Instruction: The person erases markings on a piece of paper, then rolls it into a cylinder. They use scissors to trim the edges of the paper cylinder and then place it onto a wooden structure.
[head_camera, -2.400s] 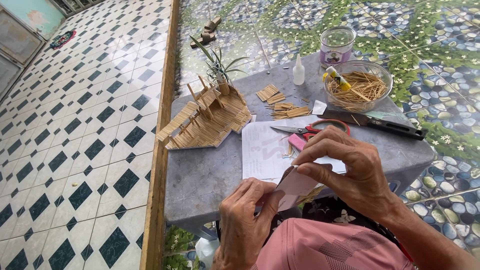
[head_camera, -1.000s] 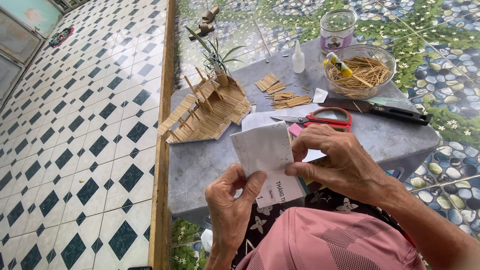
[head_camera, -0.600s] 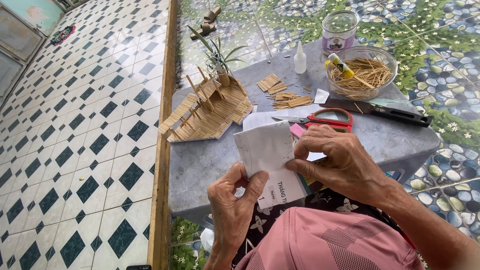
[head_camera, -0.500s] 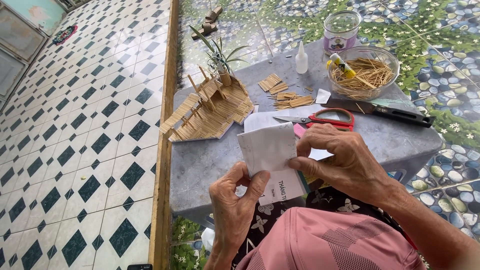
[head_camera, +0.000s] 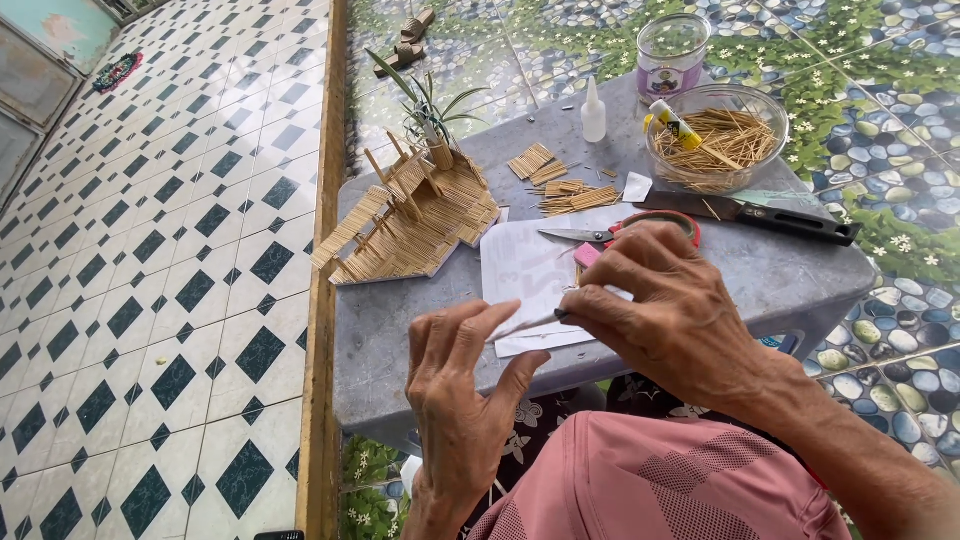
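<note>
The right hand (head_camera: 670, 315) reaches in from the lower right with its back turned up, fingers curled and closed in a pinch on one edge of a folded white paper (head_camera: 525, 325), which is seen nearly edge-on above the near rim of the grey tabletop (head_camera: 400, 330). The left hand (head_camera: 465, 400) stands upright from below, palm toward the paper, thumb and fingers extended and loosely open, fingertips meeting the paper's other end. Behind them lie a white sheet (head_camera: 525, 270), red-handled scissors (head_camera: 625, 230) and a stick-built model (head_camera: 410, 215).
</note>
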